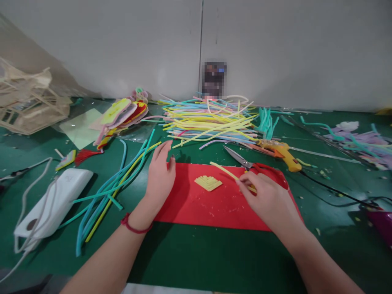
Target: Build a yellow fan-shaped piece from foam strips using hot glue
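Observation:
My right hand (266, 194) pinches a short pale-yellow pipe cleaner (224, 168), which points up and left over the red sheet (186, 212). My left hand (161, 173) is raised at the sheet's left edge, thumb and fingers apart, with nothing visible in it. Between the two hands, a small yellow fan-shaped piece made of folded strips (208, 183) lies on the sheet. Scissors (237, 156) with red handles lie just behind my right hand, blades pointing up and left. Part of their handles is hidden by the hand.
A heap of coloured pipe cleaners (211, 122) lies at the back. Beyond the scissors sits a yellow glue gun (286, 154) with a black cord. Teal and blue stems (107, 190) and a white power bank (58, 204) with a cable are at left, near flower-like crafts (122, 116).

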Motion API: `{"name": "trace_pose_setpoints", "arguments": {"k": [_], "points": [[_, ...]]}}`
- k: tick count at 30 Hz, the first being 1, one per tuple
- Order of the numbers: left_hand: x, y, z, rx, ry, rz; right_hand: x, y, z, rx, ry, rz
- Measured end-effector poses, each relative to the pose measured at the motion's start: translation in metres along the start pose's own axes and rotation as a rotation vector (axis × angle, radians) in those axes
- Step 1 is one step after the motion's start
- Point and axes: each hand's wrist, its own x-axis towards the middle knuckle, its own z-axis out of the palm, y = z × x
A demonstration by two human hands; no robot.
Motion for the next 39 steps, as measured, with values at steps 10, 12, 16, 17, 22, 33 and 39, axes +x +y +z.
{"name": "trace_pose_setpoints", "arguments": {"k": [10, 12, 16, 17, 22, 33, 39], "points": [[-0.016, 0.004, 0.018, 0.023, -0.247, 0.07, 0.0, -0.011, -0.009, 0.164, 0.004, -0.044], [-0.015, 0.002, 0.019, 0.023, -0.318, 0.058, -0.003, -0.012, -0.004, 0.144, -0.106, 0.003], [-0.011, 0.001, 0.018, 0.043, -0.374, 0.068, -0.007, -0.006, 0.011, -0.001, -0.117, 0.062], [-0.011, 0.001, 0.018, 0.037, -0.373, 0.074, -0.006, -0.003, 0.013, -0.031, -0.099, 0.074], [-0.011, -0.002, 0.02, -0.004, -0.359, 0.09, 0.002, 0.019, 0.013, -0.159, -0.008, 0.139], [-0.011, -0.004, 0.021, -0.042, -0.344, 0.137, -0.003, 0.017, 0.038, 0.091, 0.052, 0.029], [-0.025, -0.001, 0.017, -0.034, -0.324, 0.181, -0.021, 0.02, 0.035, 0.2, 0.006, 0.063]]}}
